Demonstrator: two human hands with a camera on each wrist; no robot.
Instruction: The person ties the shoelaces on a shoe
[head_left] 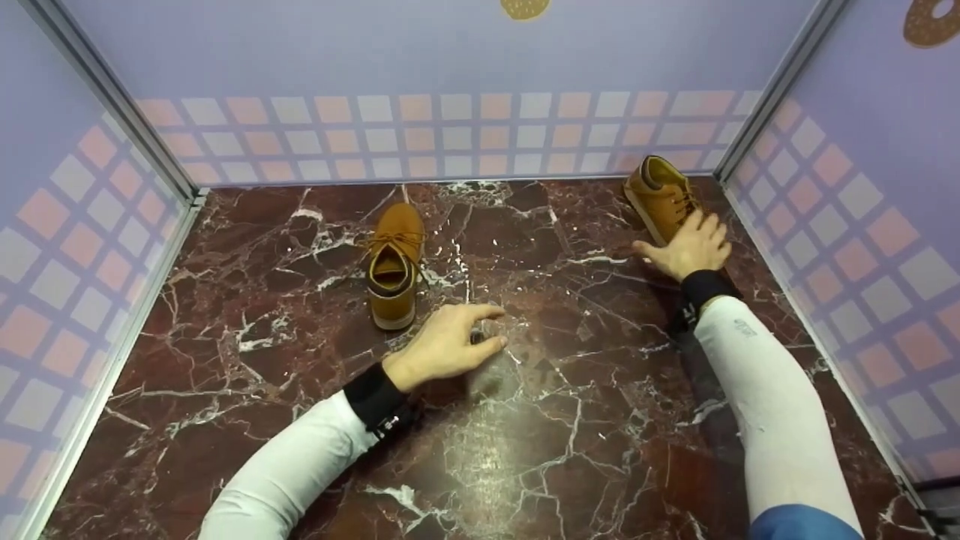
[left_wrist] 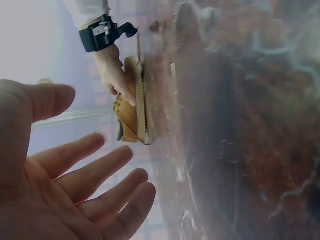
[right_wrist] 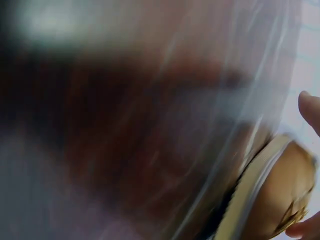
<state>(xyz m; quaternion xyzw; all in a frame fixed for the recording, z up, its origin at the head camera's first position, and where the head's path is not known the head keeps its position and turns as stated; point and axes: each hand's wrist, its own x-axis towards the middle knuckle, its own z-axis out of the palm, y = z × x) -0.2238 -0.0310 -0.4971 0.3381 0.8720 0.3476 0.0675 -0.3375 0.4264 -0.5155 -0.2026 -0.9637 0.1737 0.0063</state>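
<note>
A tan lace-up shoe [head_left: 654,201] stands on its sole at the back right, its heel toward the back wall. Over its toe end is my right hand [head_left: 691,246], fingers spread and thumb held out to the left; the hand hides the toe in the head view. The right wrist view shows the side of this shoe [right_wrist: 270,195] between thumb and a fingertip. A matching shoe [head_left: 396,281] with tied laces stands left of centre, toe toward the back wall. Near its heel, my left hand [head_left: 450,345] hovers over the floor with fingers loosely bent, holding nothing.
The floor [head_left: 525,450] is glossy dark-red marble with white veins. A lilac back wall [head_left: 450,60] with pink and white squares and two side walls [head_left: 892,225] enclose it. The right shoe is close to the back right corner.
</note>
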